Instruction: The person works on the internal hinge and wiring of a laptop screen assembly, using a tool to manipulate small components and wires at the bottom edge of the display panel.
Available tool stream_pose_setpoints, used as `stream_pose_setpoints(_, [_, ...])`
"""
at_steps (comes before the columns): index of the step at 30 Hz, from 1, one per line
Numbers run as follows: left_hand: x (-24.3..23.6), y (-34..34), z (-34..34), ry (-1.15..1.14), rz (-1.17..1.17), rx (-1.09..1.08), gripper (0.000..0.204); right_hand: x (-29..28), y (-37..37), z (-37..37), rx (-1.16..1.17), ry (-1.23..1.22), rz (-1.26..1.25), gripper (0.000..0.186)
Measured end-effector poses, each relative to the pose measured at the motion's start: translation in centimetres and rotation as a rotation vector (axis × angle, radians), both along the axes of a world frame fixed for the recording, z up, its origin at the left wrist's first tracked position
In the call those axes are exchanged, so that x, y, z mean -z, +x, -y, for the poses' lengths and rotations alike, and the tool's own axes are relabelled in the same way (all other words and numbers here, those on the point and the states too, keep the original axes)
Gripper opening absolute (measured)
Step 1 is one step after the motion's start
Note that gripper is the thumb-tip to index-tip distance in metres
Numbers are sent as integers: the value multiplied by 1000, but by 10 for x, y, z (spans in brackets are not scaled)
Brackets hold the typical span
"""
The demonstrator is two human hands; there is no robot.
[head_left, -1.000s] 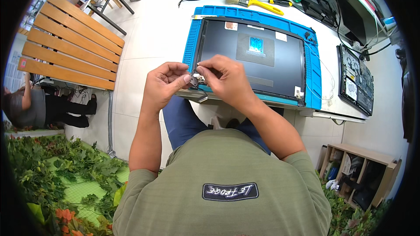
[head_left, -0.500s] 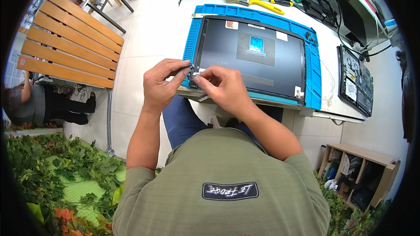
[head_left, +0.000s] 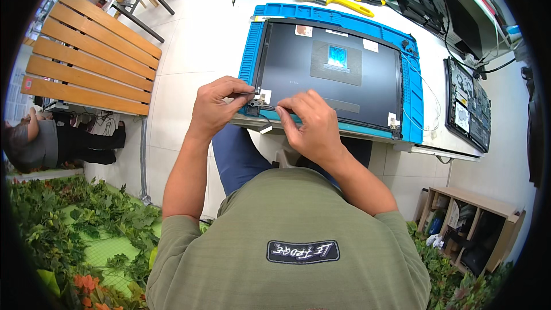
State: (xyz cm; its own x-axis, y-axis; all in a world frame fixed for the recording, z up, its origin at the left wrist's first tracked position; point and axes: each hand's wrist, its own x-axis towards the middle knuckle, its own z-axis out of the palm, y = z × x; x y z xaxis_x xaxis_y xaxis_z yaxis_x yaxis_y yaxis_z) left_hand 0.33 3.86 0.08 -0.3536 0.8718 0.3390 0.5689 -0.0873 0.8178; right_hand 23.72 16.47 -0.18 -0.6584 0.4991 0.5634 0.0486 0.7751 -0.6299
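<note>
Right hand (head_left: 314, 121) shifted rightward, fingers (head_left: 295, 104) pinching dark cable (head_left: 268, 107); left hand (head_left: 217, 105): fingers' grip unclear; shirt patch (head_left: 303, 251) lettered.

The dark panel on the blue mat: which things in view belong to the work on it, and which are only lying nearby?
Likely in the work:
dark panel
blue mat beneath it
small part at the panel's near left corner
cable

Apparently lying about:
brush
screwdriver
opened laptop base, perhaps related

Left grip (head_left: 220, 106), right grip (head_left: 313, 123) at dark panel (head_left: 336, 83)
</note>
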Motion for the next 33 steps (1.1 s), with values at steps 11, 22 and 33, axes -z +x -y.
stream_pose_setpoints(11, [-22,8,-11,-23,318,108,27,-16,13,9,-60,-347,-58,46])
stream_pose_setpoints(22, [-56,-54,-159,-127,188,73,32,-45,99,-109,370,-59,-107,34])
stream_pose_setpoints(33, [5,-131,-252,-374,192,-193,27,-21,167,-338,483,131,774,40])
